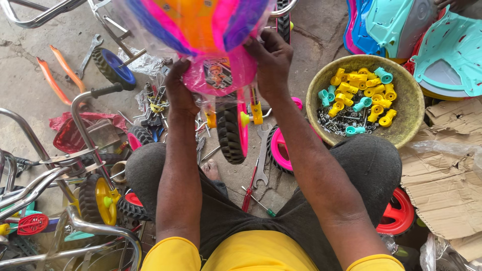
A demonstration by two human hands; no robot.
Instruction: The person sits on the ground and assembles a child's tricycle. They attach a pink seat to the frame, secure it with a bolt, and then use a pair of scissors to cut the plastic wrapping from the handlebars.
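Both hands grip a pink, orange and purple plastic toy-cycle body wrapped in clear film [211,40], held up over the lap: the left hand [178,93] pinches its lower edge, and the right hand [271,57] clamps the side, fingers curled. Beneath hangs a black-treaded pink wheel [232,131]. A round bowl of yellow and teal plastic fittings [409,108] sits near, and spanners and screwdrivers litter the concrete floor [30,65].

— What is held up in front?

— A pink plastic toy-tricycle body [213,47], wrapped in clear film, streaked with orange and purple; a picture sticker is seen on its lower face.

— And beneath it?

— A black-treaded wheel with a pink hub [232,131] is hung upright below.
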